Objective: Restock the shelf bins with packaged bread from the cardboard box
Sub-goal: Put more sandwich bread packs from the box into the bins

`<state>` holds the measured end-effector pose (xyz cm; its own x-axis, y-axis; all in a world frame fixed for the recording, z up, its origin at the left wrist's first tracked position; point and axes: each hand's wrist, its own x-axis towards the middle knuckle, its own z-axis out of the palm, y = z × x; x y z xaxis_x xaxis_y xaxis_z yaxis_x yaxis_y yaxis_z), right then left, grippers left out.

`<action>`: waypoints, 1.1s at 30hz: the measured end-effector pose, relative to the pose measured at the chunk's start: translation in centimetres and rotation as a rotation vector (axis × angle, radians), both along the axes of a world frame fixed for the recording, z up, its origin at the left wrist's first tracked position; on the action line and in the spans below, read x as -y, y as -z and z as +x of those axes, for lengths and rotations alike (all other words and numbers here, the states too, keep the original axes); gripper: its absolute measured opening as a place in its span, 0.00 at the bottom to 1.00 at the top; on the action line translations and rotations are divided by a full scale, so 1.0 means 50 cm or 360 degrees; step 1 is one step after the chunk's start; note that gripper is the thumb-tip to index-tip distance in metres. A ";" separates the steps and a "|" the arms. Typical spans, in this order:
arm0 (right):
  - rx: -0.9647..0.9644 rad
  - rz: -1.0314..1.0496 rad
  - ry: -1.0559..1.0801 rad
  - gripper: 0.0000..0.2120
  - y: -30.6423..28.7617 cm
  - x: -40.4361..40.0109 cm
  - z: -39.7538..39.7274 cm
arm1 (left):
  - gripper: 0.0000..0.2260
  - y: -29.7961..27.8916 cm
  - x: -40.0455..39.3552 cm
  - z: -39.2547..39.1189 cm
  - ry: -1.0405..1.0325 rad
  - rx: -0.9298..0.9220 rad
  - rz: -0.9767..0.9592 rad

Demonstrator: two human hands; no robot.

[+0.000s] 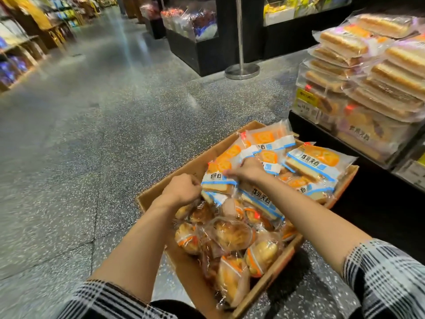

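Two hands point(181, 188) among boxed bread packs point(312, 164)

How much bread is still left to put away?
Lots. The shelf bin on the right already has sandwich bread packs piled high. Right now both hands are in the cardboard box: the left hand and right hand grip a sliced bread pack. The box is still full of sliced packs and round buns.
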<state>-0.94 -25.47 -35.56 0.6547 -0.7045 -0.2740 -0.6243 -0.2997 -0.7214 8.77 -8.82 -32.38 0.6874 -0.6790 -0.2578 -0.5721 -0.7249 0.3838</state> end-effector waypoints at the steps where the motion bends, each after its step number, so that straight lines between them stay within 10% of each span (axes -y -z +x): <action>1: -0.0058 -0.0030 -0.0058 0.21 0.007 -0.009 0.005 | 0.05 0.002 0.001 0.002 -0.0044 -0.0014 -0.0035; 7: 0.0416 0.0372 -0.0183 0.15 -0.010 -0.020 0.002 | 0.22 -0.003 0.013 0.009 -0.0578 -0.0283 -0.0374; 11: 0.0832 0.0965 -0.0284 0.12 -0.069 0.007 -0.052 | 0.37 -0.007 0.025 0.018 -0.0812 -0.0979 -0.0871; 17: 0.1040 0.1162 -0.0361 0.13 -0.082 0.025 -0.094 | 0.30 -0.034 0.052 -0.011 -0.0709 -0.1825 -0.1474; 25: 0.1083 0.1123 -0.0028 0.11 -0.088 0.026 -0.115 | 0.09 -0.040 0.080 -0.029 -0.0816 -0.1448 -0.1772; 29: -0.0182 -0.0401 -0.0168 0.10 -0.045 0.064 -0.131 | 0.14 -0.033 0.059 -0.006 -0.0944 -0.0818 -0.1643; 33: -0.0722 -0.0579 -0.0381 0.22 -0.019 0.038 -0.150 | 0.20 -0.010 0.030 0.006 -0.0972 -0.0325 -0.1353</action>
